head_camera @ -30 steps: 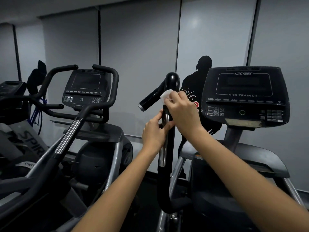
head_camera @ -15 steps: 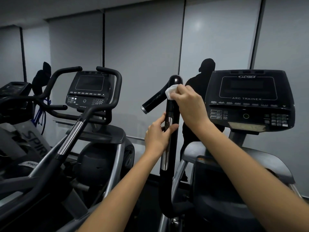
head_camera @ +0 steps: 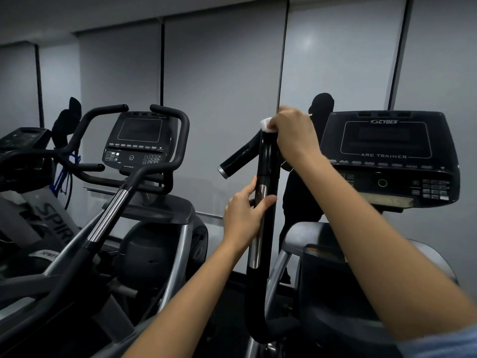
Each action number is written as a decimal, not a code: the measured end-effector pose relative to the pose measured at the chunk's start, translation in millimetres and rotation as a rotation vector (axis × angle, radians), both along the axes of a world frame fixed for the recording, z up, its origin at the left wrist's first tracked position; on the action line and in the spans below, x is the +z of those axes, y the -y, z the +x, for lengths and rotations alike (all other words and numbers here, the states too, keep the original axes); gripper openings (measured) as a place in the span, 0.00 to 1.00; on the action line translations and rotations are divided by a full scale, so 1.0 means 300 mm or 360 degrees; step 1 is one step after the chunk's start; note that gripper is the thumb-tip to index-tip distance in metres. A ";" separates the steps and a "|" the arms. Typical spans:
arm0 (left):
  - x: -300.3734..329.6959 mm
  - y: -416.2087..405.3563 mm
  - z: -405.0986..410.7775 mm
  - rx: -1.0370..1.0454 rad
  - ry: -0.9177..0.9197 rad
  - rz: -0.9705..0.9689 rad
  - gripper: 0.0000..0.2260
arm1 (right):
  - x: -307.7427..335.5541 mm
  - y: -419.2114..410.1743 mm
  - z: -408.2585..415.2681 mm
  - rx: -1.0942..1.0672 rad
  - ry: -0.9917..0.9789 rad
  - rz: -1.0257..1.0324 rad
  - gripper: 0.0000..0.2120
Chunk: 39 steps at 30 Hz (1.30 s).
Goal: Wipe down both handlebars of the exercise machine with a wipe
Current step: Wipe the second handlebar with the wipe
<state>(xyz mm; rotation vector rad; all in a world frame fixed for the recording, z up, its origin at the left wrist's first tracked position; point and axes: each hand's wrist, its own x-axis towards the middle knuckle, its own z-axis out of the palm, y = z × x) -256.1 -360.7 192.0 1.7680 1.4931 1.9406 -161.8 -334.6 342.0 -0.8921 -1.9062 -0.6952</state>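
Right hand (head_camera: 294,130) pressing white wipe (head_camera: 265,124) on handlebar (head_camera: 267,161) top, left hand (head_camera: 244,213) gripping its shaft below

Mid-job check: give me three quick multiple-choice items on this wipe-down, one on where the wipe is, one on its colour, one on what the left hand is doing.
1. Where is the wipe?
A. at the top of the upright handlebar
B. on the console keypad
C. on the floor

2. What colour is the wipe?
A. blue
B. white
C. yellow

3. What is the left hand doing?
A. hanging free
B. pressing a button
C. gripping the handlebar lower down

Answers:
1. A: the right hand presses it on the bar's top end.
2. B: it shows white against the black bar.
3. C: its fingers wrap the bar by the silver strip.
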 end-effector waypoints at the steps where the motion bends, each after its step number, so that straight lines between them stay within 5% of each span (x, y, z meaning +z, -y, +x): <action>1: 0.001 0.000 0.000 -0.0001 -0.0007 0.0004 0.27 | -0.030 0.012 0.002 -0.0026 0.0040 0.0088 0.07; 11: 0.009 0.022 0.011 0.0016 -0.0010 -0.0007 0.28 | 0.055 -0.033 -0.040 -0.0036 0.0002 -0.0059 0.18; 20: 0.027 0.029 0.019 0.0047 0.0001 -0.0055 0.27 | -0.119 -0.026 0.027 0.0217 -0.0098 0.0167 0.09; 31: 0.014 0.033 0.015 -0.0075 0.0077 -0.0010 0.28 | 0.104 -0.057 -0.010 0.0083 0.0073 -0.0186 0.09; 39: 0.020 0.032 0.016 -0.0093 0.0121 0.0012 0.30 | -0.027 0.075 -0.005 -0.0188 0.0545 0.0199 0.13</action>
